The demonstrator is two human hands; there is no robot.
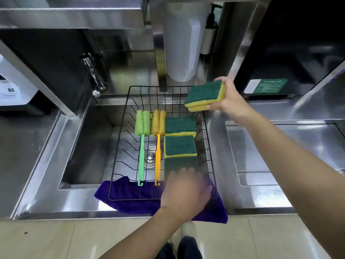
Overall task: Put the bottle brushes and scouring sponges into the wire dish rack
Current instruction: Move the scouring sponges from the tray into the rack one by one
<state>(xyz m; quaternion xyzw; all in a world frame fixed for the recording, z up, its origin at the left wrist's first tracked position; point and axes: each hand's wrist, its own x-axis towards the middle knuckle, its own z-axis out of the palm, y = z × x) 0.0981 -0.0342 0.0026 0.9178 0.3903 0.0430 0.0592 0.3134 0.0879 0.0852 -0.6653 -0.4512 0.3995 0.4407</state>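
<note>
Wire dish rack [119,146] sits over the steel sink [84,146], near edge on a purple cloth [130,200]; inside it, left to right: green bottle brush [143,128], yellow bottle brush [158,126], then a near-far column of green-topped sponges, far sponge [180,125], middle sponge [180,145], and a blurred near sponge [181,163]. Left hand [184,189] is palm-down over the rack's near right corner, fingertips on the near sponge; grip unclear from the blur. Right hand [228,101] is closed around two stacked sponges [204,95], held above the rack's far right corner.
</note>
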